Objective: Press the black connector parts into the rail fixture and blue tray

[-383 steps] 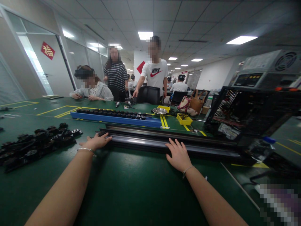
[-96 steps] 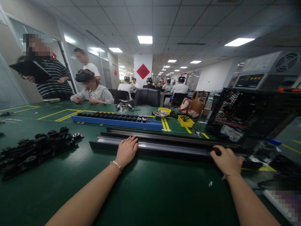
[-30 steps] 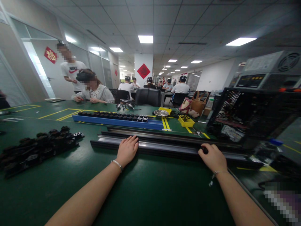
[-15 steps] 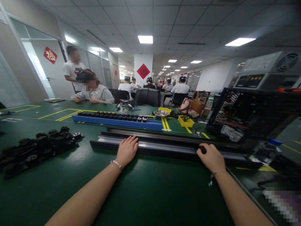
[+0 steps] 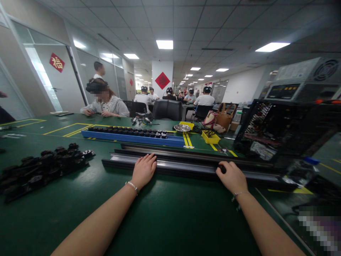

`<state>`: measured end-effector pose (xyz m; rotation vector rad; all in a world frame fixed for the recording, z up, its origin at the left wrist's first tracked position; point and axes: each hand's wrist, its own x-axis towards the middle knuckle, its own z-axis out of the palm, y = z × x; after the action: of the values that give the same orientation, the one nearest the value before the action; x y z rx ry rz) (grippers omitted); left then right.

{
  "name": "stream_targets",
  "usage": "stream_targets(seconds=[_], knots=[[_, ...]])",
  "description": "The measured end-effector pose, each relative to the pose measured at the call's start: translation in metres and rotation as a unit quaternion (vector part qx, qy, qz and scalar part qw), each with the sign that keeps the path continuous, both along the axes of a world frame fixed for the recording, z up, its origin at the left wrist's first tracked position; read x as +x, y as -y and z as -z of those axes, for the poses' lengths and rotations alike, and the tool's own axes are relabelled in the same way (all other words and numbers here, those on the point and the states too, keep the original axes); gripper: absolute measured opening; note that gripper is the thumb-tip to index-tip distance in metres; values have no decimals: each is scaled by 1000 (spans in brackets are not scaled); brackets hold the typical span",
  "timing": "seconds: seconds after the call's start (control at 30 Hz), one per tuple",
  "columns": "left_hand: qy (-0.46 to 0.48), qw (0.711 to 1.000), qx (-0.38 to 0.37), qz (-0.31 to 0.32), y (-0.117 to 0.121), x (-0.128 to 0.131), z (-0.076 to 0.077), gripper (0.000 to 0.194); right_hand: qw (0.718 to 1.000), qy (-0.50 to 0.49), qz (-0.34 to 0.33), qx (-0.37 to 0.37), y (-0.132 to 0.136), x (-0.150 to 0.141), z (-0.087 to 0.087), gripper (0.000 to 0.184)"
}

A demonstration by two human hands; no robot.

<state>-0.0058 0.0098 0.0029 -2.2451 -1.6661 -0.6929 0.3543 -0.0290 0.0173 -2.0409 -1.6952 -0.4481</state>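
Observation:
A long dark rail with a shiny channel (image 5: 186, 167) lies across the green table in front of me. My left hand (image 5: 144, 171) rests flat on it left of the middle, fingers stretched out. Farther right along the same rail, my right hand (image 5: 233, 176) is closed round a small black object (image 5: 222, 168). Only a bit of that object shows between thumb and fingers, so its kind is unclear. Just behind lies a second dark rail (image 5: 176, 153), roughly parallel to the first.
Black parts (image 5: 45, 165) are heaped at the left. Behind the rails is a long blue tray (image 5: 128, 137) with rows of black parts. A metal dish (image 5: 182, 128), a yellow bin (image 5: 210, 137) and an open computer case (image 5: 266, 131) stand farther right. A person (image 5: 109, 103) sits opposite.
My right hand has slid a little left along the rail with the small black object. My left hand has stayed put. The standing person at the back left has moved right, behind the seated one.

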Motion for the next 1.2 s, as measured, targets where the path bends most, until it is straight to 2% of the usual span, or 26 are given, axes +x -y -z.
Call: stream_targets(seconds=[0.6, 1.2], knots=[[10, 1000, 0, -1, 1, 1, -2, 39, 999, -20, -18, -17, 3, -3, -5, 30], [10, 1000, -4, -1, -1, 0, 2, 41, 998, -12, -69, -2, -3, -13, 2, 34]])
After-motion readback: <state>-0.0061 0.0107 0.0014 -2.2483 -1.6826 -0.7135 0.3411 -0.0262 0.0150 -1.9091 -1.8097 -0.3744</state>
